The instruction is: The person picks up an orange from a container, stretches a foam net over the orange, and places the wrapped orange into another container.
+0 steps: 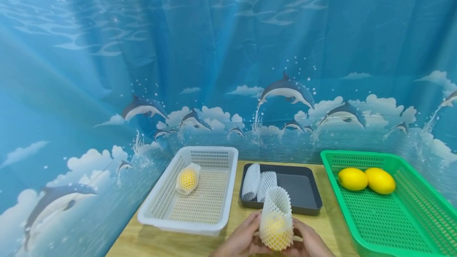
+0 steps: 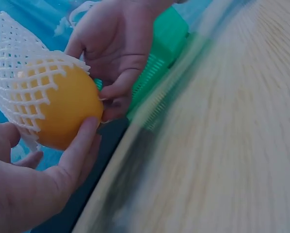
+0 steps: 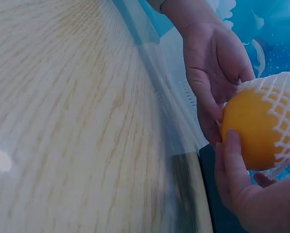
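Observation:
In the head view, my left hand (image 1: 242, 236) and right hand (image 1: 308, 242) hold a yellow lemon (image 2: 74, 111) from both sides, low at the front of the table. A white foam net sleeve (image 1: 277, 198) covers part of the lemon, and its loose end stands up beyond the fruit. Both wrist views show the lemon's near end bare, with fingers of each hand curled against it. Beyond the hands, two more foam net sleeves (image 1: 251, 181) lie at the left of a dark grey tray (image 1: 301, 187).
A white basket (image 1: 223, 213) at the left holds one netted lemon (image 1: 188, 179). On the right, a green basket (image 1: 342, 205) contains two bare lemons (image 1: 380, 181). The wooden table (image 1: 171, 243) backs onto a blue dolphin-printed curtain (image 1: 221, 50).

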The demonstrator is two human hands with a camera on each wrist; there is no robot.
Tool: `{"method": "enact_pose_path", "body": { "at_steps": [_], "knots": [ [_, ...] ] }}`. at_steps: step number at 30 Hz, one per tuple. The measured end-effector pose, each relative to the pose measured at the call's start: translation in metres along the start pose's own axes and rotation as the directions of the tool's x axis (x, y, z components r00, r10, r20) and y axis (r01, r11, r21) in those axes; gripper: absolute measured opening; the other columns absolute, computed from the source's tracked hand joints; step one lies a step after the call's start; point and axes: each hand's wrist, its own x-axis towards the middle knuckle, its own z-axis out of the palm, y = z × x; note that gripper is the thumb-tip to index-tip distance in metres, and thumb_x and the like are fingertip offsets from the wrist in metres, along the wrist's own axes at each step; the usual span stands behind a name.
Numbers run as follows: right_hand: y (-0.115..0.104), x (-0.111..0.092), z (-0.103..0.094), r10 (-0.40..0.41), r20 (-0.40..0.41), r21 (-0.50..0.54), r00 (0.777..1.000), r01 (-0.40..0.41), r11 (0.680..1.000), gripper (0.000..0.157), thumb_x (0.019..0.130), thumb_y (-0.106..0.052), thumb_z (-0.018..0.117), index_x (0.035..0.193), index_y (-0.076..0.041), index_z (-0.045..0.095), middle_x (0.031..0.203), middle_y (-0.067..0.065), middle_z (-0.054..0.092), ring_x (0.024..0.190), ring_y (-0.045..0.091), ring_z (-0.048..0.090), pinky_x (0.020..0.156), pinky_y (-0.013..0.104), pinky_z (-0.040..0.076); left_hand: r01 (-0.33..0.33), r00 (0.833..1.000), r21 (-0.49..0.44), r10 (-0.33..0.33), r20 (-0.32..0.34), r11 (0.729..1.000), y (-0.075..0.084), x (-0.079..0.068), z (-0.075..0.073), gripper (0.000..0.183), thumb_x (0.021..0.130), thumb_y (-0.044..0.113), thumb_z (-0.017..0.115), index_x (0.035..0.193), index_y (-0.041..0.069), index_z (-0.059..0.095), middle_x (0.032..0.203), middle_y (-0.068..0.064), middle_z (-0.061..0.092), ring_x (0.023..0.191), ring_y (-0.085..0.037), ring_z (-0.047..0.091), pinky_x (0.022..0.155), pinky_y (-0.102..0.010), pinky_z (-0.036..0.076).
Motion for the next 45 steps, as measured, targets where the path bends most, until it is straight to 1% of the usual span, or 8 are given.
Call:
{"method": "enact_pose_path", "body": {
  "at_steps": [4,6,11,17,23,30,38,45],
  "knots": [
    [-0.004,0.000,0.000,0.027,0.009,0.051,1.000,-0.027,0.998,0.072,0.101,-0.044,0.043,0.143,0.012,0.024,0.116,0.022,0.054,0.096,0.028,0.065,0.089,0.045,0.054,0.013,0.999,-0.043,-0.011,0.041,0.999,0.007,-0.001,0.001,0.052,0.105,0.035,0.038,0.146,0.004,0.038,0.130,-0.017,0.055,0.103,-0.036,0.064,0.087,-0.053,0.053],
    [-0.006,0.000,0.000,0.033,0.019,0.045,0.999,-0.034,0.998,0.080,0.100,-0.049,0.044,0.144,0.013,0.020,0.117,0.024,0.054,0.097,0.029,0.065,0.090,0.046,0.054,0.015,0.998,-0.052,-0.011,0.062,0.999,0.009,-0.001,0.001,0.052,0.105,0.036,0.037,0.144,0.002,0.039,0.129,-0.016,0.056,0.103,-0.035,0.064,0.089,-0.052,0.053],
    [-0.009,-0.001,-0.002,0.039,0.064,0.010,0.997,-0.040,0.999,0.094,0.097,-0.061,0.040,0.146,0.013,0.008,0.122,0.026,0.052,0.100,0.034,0.065,0.091,0.049,0.053,0.002,0.998,-0.060,0.002,0.061,0.998,0.009,0.000,0.001,0.058,0.104,0.045,0.036,0.142,0.001,0.041,0.121,-0.017,0.060,0.104,-0.039,0.063,0.089,-0.058,0.050],
    [-0.010,-0.003,-0.002,0.004,0.104,-0.011,0.995,-0.003,1.000,0.087,0.100,-0.056,0.039,0.145,0.014,0.013,0.118,0.018,0.055,0.100,0.033,0.065,0.090,0.048,0.054,0.004,0.995,-0.091,0.004,0.096,0.996,0.011,0.000,0.002,0.065,0.102,0.051,0.036,0.144,0.001,0.038,0.122,-0.019,0.059,0.109,-0.041,0.060,0.091,-0.058,0.048],
    [-0.008,-0.002,-0.006,-0.022,0.155,-0.015,0.988,0.024,1.000,0.081,0.103,-0.048,0.037,0.147,0.013,0.008,0.127,0.018,0.051,0.106,0.031,0.063,0.092,0.046,0.053,0.001,0.991,-0.144,0.018,0.132,0.990,0.015,-0.002,0.001,0.071,0.100,0.055,0.037,0.148,0.002,0.033,0.127,-0.021,0.054,0.117,-0.043,0.055,0.095,-0.055,0.047],
    [-0.004,0.000,-0.012,-0.025,0.179,0.005,0.984,0.024,1.000,0.082,0.104,-0.045,0.039,0.147,0.014,0.002,0.125,0.010,0.055,0.108,0.031,0.062,0.094,0.047,0.052,0.016,0.996,-0.125,-0.004,0.094,0.992,0.018,0.000,0.001,0.075,0.099,0.060,0.034,0.147,0.002,0.033,0.126,-0.021,0.056,0.114,-0.043,0.057,0.094,-0.057,0.047],
    [-0.004,0.000,-0.011,-0.001,0.162,0.044,0.987,-0.006,0.999,0.079,0.102,-0.048,0.043,0.148,0.010,0.016,0.121,0.009,0.058,0.107,0.031,0.063,0.095,0.047,0.051,0.013,0.996,-0.119,-0.003,0.084,0.993,0.020,-0.001,0.002,0.065,0.101,0.050,0.043,0.146,0.003,0.036,0.122,-0.021,0.056,0.110,-0.041,0.060,0.091,-0.055,0.049],
    [-0.007,0.000,-0.010,0.005,0.190,0.064,0.982,-0.017,0.998,0.083,0.102,-0.056,0.031,0.147,0.011,0.009,0.111,0.007,0.064,0.105,0.027,0.064,0.094,0.046,0.051,-0.005,0.994,-0.091,0.015,0.111,0.996,0.019,-0.001,0.000,0.056,0.103,0.041,0.043,0.143,0.002,0.037,0.126,-0.015,0.054,0.109,-0.040,0.060,0.091,-0.056,0.049]
  ]
}}
